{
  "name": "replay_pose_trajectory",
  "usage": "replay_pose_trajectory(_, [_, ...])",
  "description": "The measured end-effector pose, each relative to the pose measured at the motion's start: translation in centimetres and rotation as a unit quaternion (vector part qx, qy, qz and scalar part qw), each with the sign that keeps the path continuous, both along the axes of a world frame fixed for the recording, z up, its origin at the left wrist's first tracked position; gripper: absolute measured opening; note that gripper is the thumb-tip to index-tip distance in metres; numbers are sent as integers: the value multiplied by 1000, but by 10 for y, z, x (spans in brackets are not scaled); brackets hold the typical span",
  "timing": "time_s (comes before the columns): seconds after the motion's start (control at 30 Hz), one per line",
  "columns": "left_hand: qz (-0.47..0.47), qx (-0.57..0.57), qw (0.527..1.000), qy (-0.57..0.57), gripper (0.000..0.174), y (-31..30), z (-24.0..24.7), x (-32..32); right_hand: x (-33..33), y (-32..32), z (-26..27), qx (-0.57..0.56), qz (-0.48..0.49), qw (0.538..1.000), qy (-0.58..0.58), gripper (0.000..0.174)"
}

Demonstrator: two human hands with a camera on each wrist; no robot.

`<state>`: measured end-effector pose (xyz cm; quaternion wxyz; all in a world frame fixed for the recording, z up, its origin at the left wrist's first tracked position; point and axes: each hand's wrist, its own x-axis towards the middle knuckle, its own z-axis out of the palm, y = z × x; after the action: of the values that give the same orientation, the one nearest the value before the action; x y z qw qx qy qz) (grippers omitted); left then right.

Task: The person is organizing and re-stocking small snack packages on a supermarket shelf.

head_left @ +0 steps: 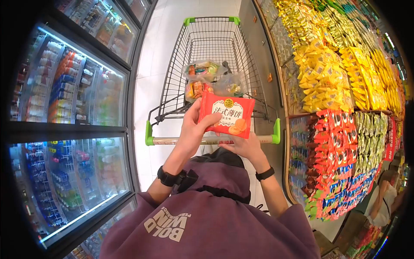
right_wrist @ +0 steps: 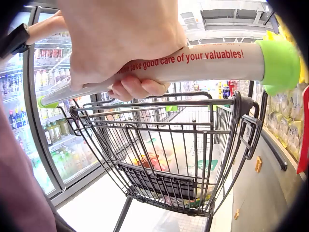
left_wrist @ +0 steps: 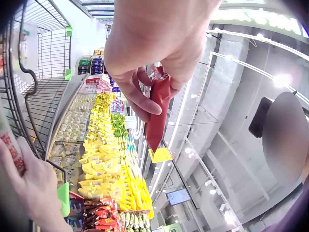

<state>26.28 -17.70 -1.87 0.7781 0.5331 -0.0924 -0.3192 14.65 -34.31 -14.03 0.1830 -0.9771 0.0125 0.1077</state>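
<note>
Your pictures are bright, bent toward dark rims; the head view's light strip [head_left: 77, 50] glows at ten o'clock, the left wrist view's ceiling lamp [left_wrist: 229, 217] glares at five.

red packet [head_left: 227, 114]: printed face turned up, slightly tilted, crimped ends, white label with chinese characters, yellow round logo, biscuits pictured in one corner. held above cart handle [right_wrist: 212, 62]. handle: pale round bar, printed in red, capped in green both ends, partly covered.
</note>
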Motion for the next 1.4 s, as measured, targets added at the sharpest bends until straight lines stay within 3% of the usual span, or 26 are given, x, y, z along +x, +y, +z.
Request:
replay_pose_trajectory(0.1, [-3,-28,999,16,44,-28,8,33,44,-23,3,53,-8,998,45,63])
replay_pose_trajectory(0.27, [31,-26,999,6,48,-80,22,84,104,-62,-23,43,17,980,-194,59])
replay_pose_trajectory(0.43, [68,-42,996,-24,50,-115,30,129,166,-96,-21,17,43,973,-226,61])
replay_pose_trajectory(0.53, [85,-45,995,-6,51,-129,27,160,201,-116,-31,90,14,980,-177,59])
replay_pose_trajectory(0.63, [112,-30,993,9,47,-138,11,180,229,-128,-50,296,-38,946,-124,61])
replay_pose_trajectory(0.67, [104,-9,994,28,45,-139,5,192,235,-140,-38,212,-44,972,-94,64])
replay_pose_trajectory(0.7, [104,-1,994,17,44,-143,-2,203,247,-148,8,126,-43,989,-60,68])
replay_pose_trajectory(0.73, [120,27,992,-24,40,-147,-19,216,266,-158,24,64,-39,995,68,75])
replay_pose_trajectory(0.8, [100,66,993,-4,34,-150,-32,245,295,-172,-8,-17,3,997,71,88])
replay_pose_trajectory(0.87, [95,100,990,28,28,-152,-51,275,323,-183,3,-39,40,995,80,80])
replay_pose_trajectory(0.97, [94,120,988,19,23,-158,-88,328,355,-202,-19,-40,39,991,-122,70])
replay_pose_trajectory(1.07, [83,118,989,8,21,-172,-95,385,401,-214,-5,-31,36,993,-105,65])
replay_pose_trajectory(1.13, [57,126,990,43,22,-189,-81,421,429,-225,-10,-38,39,988,-146,67])
replay_pose_trajectory(1.23, [53,129,990,14,26,-209,-98,471,467,-237,-19,-17,21,992,-123,72])
replay_pose_trajectory(1.4, [31,104,994,-11,27,-248,-74,547,551,-267,-3,-47,21,994,-94,77])
